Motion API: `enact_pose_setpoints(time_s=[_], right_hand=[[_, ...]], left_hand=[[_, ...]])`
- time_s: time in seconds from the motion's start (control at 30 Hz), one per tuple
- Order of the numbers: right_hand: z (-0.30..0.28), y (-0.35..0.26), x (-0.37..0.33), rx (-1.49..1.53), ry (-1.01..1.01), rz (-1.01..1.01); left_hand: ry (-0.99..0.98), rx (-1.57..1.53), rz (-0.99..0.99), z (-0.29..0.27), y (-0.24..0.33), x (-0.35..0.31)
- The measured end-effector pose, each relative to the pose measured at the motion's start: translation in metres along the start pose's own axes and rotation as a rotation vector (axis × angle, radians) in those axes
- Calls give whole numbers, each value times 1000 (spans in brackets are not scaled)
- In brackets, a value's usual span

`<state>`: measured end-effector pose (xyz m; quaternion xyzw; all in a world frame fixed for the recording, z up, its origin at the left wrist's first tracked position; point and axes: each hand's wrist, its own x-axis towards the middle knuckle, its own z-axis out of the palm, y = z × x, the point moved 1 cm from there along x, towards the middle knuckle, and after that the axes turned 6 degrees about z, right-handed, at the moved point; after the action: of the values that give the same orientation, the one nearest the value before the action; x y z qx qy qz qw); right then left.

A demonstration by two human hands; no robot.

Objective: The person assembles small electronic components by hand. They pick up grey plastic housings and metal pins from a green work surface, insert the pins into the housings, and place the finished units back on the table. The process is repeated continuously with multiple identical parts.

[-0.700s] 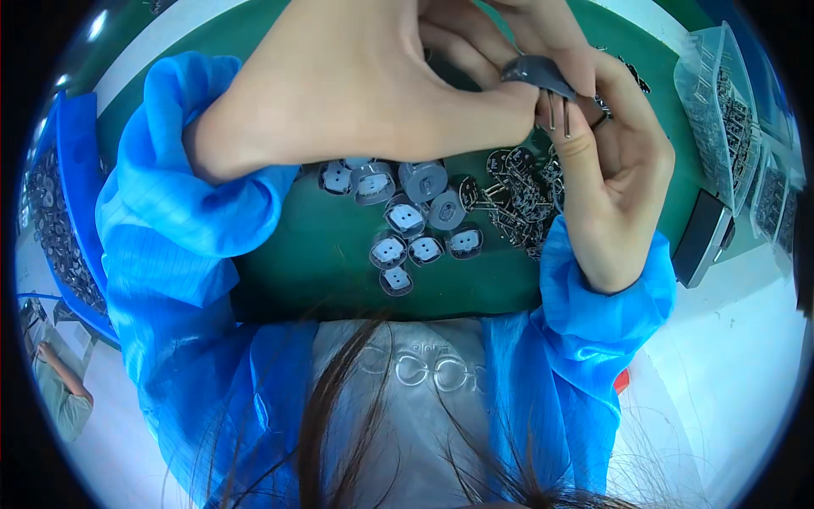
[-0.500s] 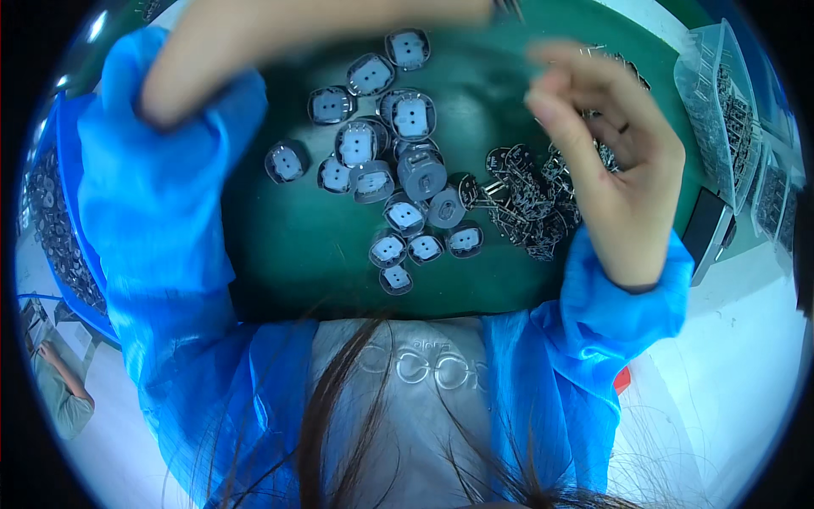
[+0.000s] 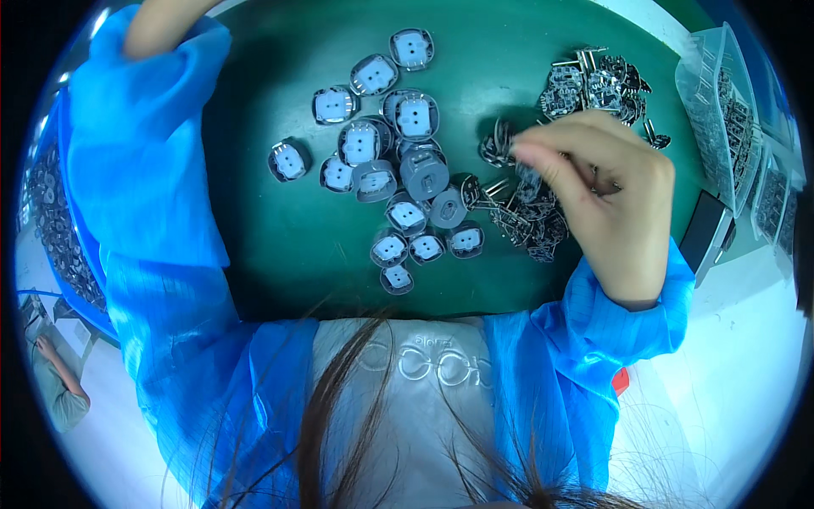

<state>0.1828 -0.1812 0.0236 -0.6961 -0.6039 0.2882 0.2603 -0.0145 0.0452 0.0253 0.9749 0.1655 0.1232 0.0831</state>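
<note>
Several round grey housings (image 3: 398,170) with white inserts lie scattered on the green mat (image 3: 280,246). To their right is a heap of small dark metal pronged parts (image 3: 526,220), and a second heap (image 3: 593,81) lies farther back. My right hand (image 3: 602,195) hovers over the near heap with its fingers curled down onto the parts; whether it grips one is hidden. My left forearm (image 3: 161,25), in a blue sleeve, stretches to the top left, and the hand itself is cut off by the picture's edge.
Clear plastic bags of metal parts (image 3: 721,119) stand at the right, with a dark flat object (image 3: 704,229) beside them. A blue bin of dark parts (image 3: 51,220) sits at the left. Another person (image 3: 51,382) is at the lower left.
Both hands were together over the mat holding a part. The left arm has swung up and away to the top left; the right hand has dropped onto the metal parts heap.
</note>
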Motion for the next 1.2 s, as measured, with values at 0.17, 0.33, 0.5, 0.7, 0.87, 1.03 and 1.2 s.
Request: enact_pose_setpoints(time_s=[0.17, 0.33, 0.5, 0.7, 0.87, 1.03, 1.2], right_hand=[[3, -3, 5, -241, 252, -178], [13, 3, 9, -261, 290, -269], [14, 2, 9, -309, 226, -243], [16, -2, 9, -189, 337, -249], [11, -2, 10, -135, 382, -232], [7, -2, 10, -120, 480, -130], [8, -1, 8, -14, 413, -104]], left_hand=[[-490, -578, 82, 15, 51, -4], [-397, -699, 92, 12, 64, -9], [-464, -723, 120, 21, 50, -7], [-441, -769, 306, 27, 50, -8], [-75, -730, 225, 43, 62, -10], [-62, -434, 38, 31, 84, -23], [-346, -574, 20, 13, 79, -14]])
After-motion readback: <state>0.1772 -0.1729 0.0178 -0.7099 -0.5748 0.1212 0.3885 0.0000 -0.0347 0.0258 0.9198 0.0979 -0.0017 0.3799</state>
